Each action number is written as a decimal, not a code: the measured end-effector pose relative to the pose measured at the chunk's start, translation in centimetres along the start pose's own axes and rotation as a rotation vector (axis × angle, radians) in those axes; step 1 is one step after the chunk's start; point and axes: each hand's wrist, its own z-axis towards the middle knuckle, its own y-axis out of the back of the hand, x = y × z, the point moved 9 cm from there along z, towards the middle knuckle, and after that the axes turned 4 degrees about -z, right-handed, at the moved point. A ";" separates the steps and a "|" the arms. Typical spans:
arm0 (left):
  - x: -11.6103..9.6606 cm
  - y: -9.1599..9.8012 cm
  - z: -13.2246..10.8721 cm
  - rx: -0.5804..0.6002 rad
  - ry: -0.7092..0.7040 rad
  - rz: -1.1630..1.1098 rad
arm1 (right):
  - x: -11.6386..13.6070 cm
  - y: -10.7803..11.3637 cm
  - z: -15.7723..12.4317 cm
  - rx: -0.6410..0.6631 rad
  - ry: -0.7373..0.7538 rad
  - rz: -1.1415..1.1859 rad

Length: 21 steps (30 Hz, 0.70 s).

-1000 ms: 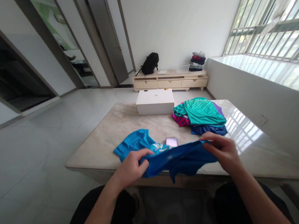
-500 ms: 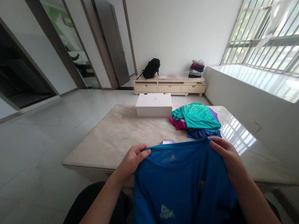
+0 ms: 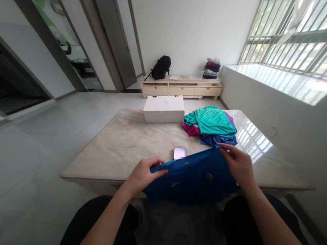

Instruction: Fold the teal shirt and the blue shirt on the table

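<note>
A blue sports shirt (image 3: 190, 179) lies over the near edge of the marble table (image 3: 130, 141), its lower part hanging down towards my lap. My left hand (image 3: 142, 174) pinches the shirt's top left corner. My right hand (image 3: 238, 163) grips its top right corner. Both hands are closed on the fabric. A phone (image 3: 179, 152) lies on the table just beyond the shirt's collar.
A heap of clothes (image 3: 211, 125) with a teal shirt on top sits at the table's right. A white box (image 3: 163, 109) stands at the far edge. Behind are a low cabinet (image 3: 182, 90) with a black backpack (image 3: 160, 67) and folded clothes (image 3: 212, 68).
The shirt was bunched on the table, then lifted and held up spread by its shoulders. Now it is lowered, its top laid on the table edge.
</note>
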 end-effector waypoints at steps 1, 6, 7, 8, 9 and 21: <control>0.0 0.5 0.0 -0.056 -0.013 0.009 | 0.1 -0.1 -0.1 0.004 0.025 -0.032; 0.3 2.1 -0.3 -0.236 -0.054 0.079 | -0.4 -1.0 -0.2 0.037 0.036 -0.074; 0.2 2.3 -0.4 -0.262 -0.066 0.101 | -0.5 -1.2 -0.3 0.046 0.030 -0.071; 0.1 2.5 -0.4 -0.286 -0.078 0.121 | -0.6 -1.3 -0.3 0.050 0.024 -0.061; 0.0 2.7 -0.5 -0.308 -0.090 0.134 | -0.6 -1.3 -0.4 0.043 0.020 -0.048; 1.3 4.5 -1.1 -0.451 -0.019 0.019 | 1.8 -0.6 -1.2 -0.095 0.169 -0.106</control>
